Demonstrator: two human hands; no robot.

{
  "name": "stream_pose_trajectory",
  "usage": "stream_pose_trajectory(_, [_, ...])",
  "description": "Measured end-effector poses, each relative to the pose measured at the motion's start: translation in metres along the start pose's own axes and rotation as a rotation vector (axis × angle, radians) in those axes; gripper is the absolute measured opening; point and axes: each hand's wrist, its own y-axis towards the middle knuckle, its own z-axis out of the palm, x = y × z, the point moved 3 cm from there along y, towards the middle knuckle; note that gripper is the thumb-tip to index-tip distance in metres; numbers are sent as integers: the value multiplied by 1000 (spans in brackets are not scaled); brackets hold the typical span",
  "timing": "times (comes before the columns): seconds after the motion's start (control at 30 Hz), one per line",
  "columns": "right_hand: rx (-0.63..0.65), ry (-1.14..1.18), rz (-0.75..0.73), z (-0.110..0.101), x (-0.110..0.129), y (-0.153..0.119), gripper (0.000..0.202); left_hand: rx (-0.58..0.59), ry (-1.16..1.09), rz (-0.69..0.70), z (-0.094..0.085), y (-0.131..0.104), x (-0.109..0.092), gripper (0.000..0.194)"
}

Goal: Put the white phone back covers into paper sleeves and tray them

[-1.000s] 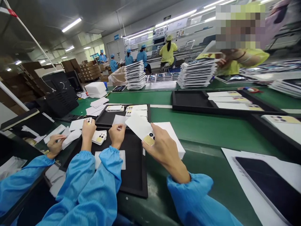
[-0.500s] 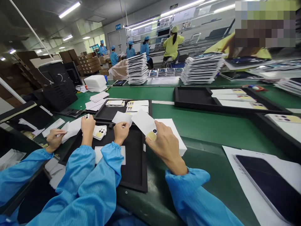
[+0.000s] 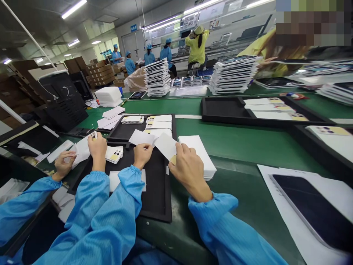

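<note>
Between the fingers of my left hand [image 3: 142,155] is a white sheet [image 3: 142,137], pinched at its lower right. My right hand [image 3: 190,170] grips a white phone-shaped piece [image 3: 166,145] with a pale yellow patch at its lower end, partly hidden by my fingers. The far tip of the piece touches or overlaps the sheet's right edge. Under my left forearm, a white piece [image 3: 114,181] lies in the black tray [image 3: 156,198]. Several similar pieces with camera rings are stacked [image 3: 113,154] to the left of my left hand. A pile of white sheets [image 3: 197,154] lies beyond my right hand.
At left, a co-worker's two hands [image 3: 97,149] hold another white piece. A second black tray [image 3: 114,133] with white pieces lies behind mine. Another black tray [image 3: 220,110] stands at back right. A dark-screened phone [image 3: 311,209] rests on paper at right.
My right hand has moved slightly left and turned, so its fingers now cover the camera ring that showed before. My left hand still holds the sheet. The whole view has shifted a little.
</note>
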Motion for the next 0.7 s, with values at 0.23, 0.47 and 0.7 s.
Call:
stream_pose_trajectory(0.23, [108, 36, -70, 8, 6, -1, 51, -4, 157, 112, 2, 0, 2, 13])
stream_pose_trajectory(0.47, [16, 151, -92, 25, -3, 5, 51, 40, 290, 282, 5, -12, -12, 12])
stream_pose_trajectory(0.7, [-278, 384, -145, 36, -15, 11, 62, 29, 104, 550, 5, -25, -37, 17])
